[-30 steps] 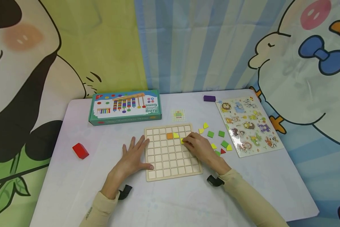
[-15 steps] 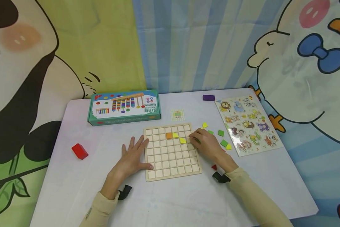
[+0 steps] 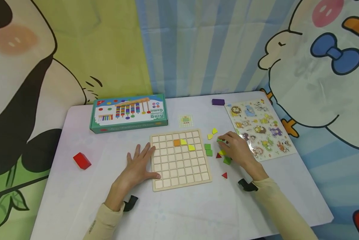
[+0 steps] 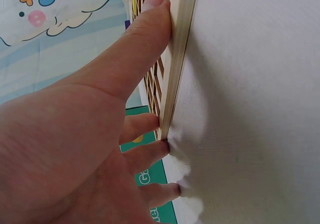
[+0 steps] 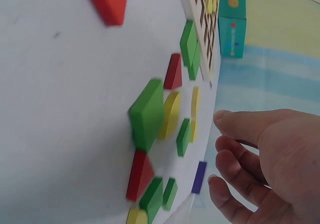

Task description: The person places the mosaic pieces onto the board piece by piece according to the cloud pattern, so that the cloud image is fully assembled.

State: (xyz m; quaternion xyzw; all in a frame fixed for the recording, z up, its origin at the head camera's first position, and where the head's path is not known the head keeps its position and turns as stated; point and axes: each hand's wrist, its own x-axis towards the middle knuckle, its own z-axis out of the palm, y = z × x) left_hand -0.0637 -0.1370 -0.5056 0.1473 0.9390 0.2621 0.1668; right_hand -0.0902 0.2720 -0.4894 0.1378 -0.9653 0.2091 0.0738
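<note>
A wooden grid board (image 3: 179, 165) lies mid-table, with an orange square tile (image 3: 176, 142) and two yellow rounded tiles (image 3: 191, 147) in its cells. My left hand (image 3: 137, 166) rests at the board's left side, fingers spread, thumb (image 4: 157, 13) over its edge. My right hand (image 3: 237, 148) hovers over loose tiles right of the board. In the right wrist view its fingers (image 5: 232, 171) are bent loosely, with nothing between them. Two green square tiles (image 3: 208, 152) lie beside the board's right edge. Red triangle tiles (image 3: 224, 175) and yellow tiles (image 3: 214, 131) lie around the hand.
Behind the board lies a small pattern card (image 3: 186, 120). A green game box (image 3: 128, 113) stands back left, and a red block (image 3: 82, 161) lies at left. A purple block (image 3: 218, 102) and an animal sticker sheet (image 3: 260, 130) lie at the right.
My right hand has left a yellow tile in the board and moved right over the loose tiles. Several tiles have shifted; two green squares now lie by the board. The left hand stays put.
</note>
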